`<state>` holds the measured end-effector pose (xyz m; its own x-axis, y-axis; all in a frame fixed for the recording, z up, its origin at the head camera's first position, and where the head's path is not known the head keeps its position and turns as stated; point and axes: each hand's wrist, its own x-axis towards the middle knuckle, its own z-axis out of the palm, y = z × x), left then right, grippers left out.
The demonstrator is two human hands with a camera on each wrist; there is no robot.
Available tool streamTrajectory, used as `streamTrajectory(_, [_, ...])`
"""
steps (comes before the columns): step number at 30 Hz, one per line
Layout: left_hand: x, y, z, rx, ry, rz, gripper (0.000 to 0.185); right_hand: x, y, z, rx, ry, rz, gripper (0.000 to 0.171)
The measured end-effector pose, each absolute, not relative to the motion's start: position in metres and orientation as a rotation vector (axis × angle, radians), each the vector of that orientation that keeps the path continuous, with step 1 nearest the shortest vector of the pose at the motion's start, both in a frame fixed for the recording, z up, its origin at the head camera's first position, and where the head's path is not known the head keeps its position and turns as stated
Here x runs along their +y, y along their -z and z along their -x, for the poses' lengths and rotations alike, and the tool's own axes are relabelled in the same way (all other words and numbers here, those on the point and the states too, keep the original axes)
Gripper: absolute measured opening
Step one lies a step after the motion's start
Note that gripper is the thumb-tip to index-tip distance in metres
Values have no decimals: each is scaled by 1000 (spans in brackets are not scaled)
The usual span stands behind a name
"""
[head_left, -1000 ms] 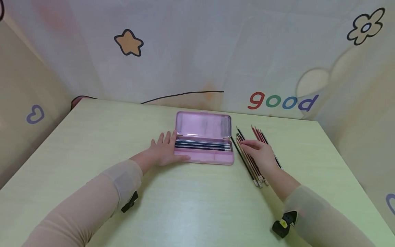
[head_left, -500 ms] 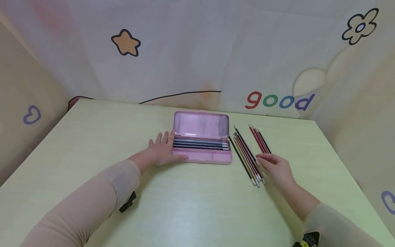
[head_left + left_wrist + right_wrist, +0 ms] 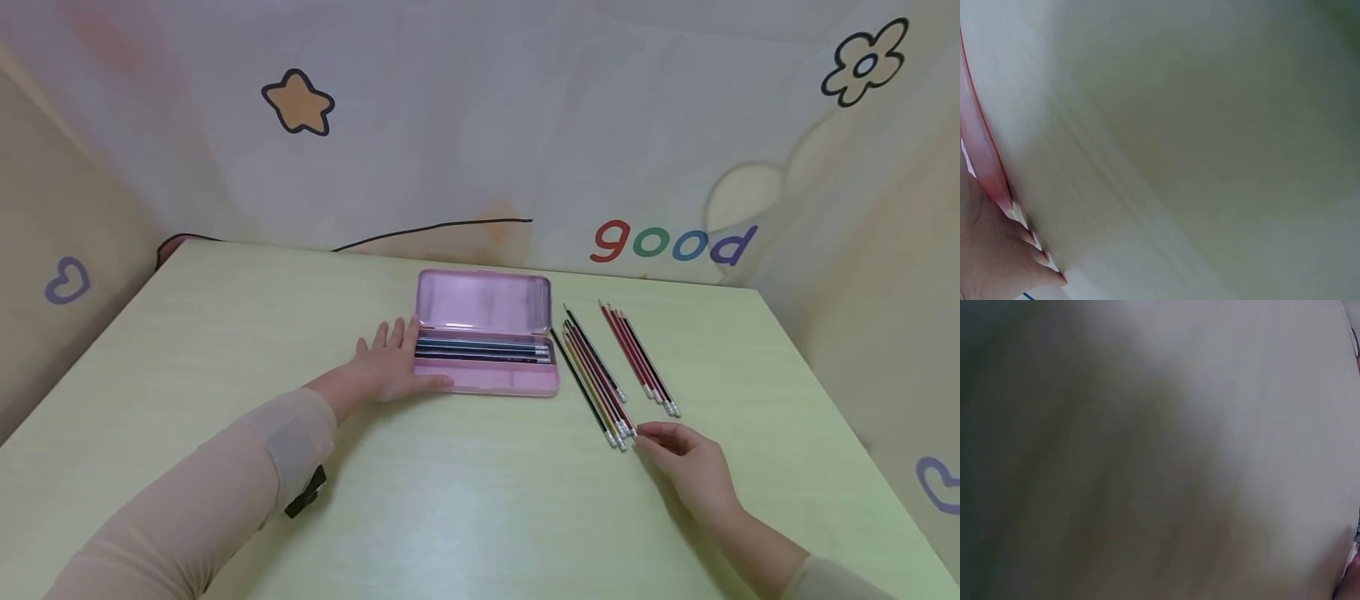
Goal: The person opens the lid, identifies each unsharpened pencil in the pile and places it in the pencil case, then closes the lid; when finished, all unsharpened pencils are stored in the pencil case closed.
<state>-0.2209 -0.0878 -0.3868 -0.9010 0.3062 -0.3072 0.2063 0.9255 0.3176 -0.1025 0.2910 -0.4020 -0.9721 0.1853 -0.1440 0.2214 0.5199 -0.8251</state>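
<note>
A pink pencil case [image 3: 483, 387] lies with its lid [image 3: 483, 300] raised, and several dark pencils [image 3: 483, 349] rest lengthwise inside it. At its left side, my left hand [image 3: 388, 372] spreads its fingers against the edge, with the thumb along the front rim. In the left wrist view, part of that hand [image 3: 997, 256] shows beside the pink case wall [image 3: 982, 144]. My right hand [image 3: 693, 467] pinches the eraser end of a red pencil [image 3: 615, 396] at the near end of a bunch of loose pencils [image 3: 592, 387]. The right wrist view is mostly blurred tabletop.
A second, smaller group of red and black pencils [image 3: 639, 358] lies farther right on the pale table [image 3: 450, 492]. Behind the table hangs a printed backdrop [image 3: 435, 125] with a star, a flower and the word "good".
My right hand has moved down and to the right along the bunch, from the pencils' middle to their eraser ends, uncovering the right group. My left hand has stayed at the case.
</note>
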Motion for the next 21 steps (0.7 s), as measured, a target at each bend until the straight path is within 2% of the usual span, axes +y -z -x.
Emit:
streamTrajectory(12, [-91, 389, 221, 2727, -414, -368, 117, 286, 406, 103, 2912, 1300, -285, 28])
streamTrajectory(16, [-91, 393, 224, 2731, -400, -363, 117, 289, 400, 108, 2885, 1314, -380, 28])
streamTrajectory(21, [-91, 395, 226, 2729, -395, -363, 117, 298, 390, 118, 2720, 1576, -563, 37])
